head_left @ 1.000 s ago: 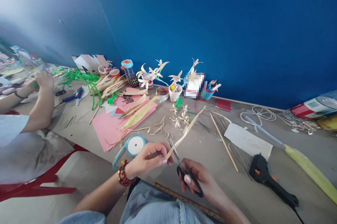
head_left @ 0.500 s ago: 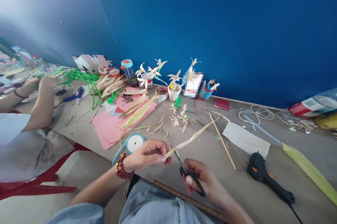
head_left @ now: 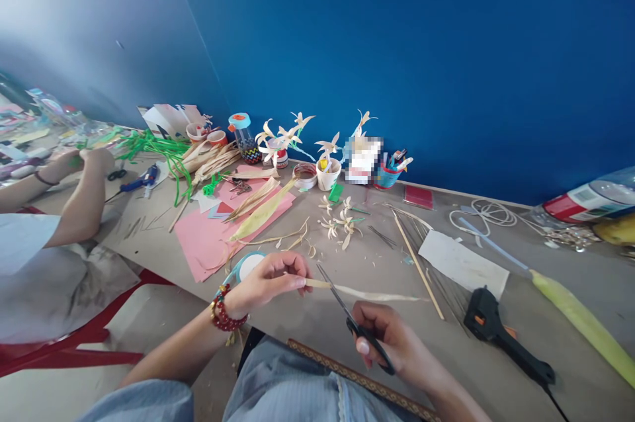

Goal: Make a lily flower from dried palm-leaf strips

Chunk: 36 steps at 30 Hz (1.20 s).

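Between thumb and fingers, my left hand (head_left: 278,280) pinches one end of a pale dried husk strip (head_left: 370,294), which stretches rightward above the table. My right hand (head_left: 384,336) grips black-handled scissors (head_left: 342,303) by the loops. Their blades point up and left and cross the strip a short way from my left fingertips. Beside my left wrist, a roll of light blue ribbon (head_left: 248,266) is partly hidden by the hand. Just beyond my hands lie several small cream flowers (head_left: 342,223) made of husk-like petals.
A black glue gun (head_left: 489,319) with its cord lies at the right, near a white card (head_left: 461,263) and a wooden stick (head_left: 417,263). Pink paper (head_left: 198,237) is at the left. Cups and taller flowers (head_left: 290,136) line the blue wall. Another person's hands (head_left: 84,164) work at far left.
My left hand has shifted slightly left and up with the strip. The strip has swung from slanting up and right to nearly level. My right hand and the scissors have moved a little right.
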Motion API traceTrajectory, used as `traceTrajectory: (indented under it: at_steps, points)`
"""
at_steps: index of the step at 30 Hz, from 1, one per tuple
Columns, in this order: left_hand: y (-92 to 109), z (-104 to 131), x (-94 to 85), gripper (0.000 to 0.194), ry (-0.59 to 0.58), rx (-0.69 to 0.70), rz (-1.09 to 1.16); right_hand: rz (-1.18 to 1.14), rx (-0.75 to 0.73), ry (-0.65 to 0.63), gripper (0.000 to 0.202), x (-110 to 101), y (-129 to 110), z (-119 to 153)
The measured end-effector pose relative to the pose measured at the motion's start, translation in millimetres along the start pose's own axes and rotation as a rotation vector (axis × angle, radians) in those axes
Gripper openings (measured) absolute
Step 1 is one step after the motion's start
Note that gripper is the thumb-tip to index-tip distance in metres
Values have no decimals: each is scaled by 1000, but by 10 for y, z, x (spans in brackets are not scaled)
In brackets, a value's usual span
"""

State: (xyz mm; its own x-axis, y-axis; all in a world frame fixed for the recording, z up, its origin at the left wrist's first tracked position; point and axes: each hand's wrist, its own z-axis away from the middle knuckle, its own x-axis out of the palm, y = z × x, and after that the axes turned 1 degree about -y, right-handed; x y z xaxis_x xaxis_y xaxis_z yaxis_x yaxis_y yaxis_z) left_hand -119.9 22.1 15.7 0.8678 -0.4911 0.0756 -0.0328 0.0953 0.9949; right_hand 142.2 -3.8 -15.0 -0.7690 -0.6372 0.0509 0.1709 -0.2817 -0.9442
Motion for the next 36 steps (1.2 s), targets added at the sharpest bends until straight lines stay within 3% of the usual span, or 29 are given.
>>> traceTrajectory:
  at_steps: [9, 14, 36]
  points:
    - [96, -77, -57, 23, 34, 41, -50, 60, -9, -5, 60, -90, 2, -23]
    - [141, -121, -143, 22, -6, 67, -66, 95, -30, -10, 59, -142, -37, -52]
    - [137, -164, -229, 24, -50, 33, -30, 104, -1, -16, 60, -128, -92, -107]
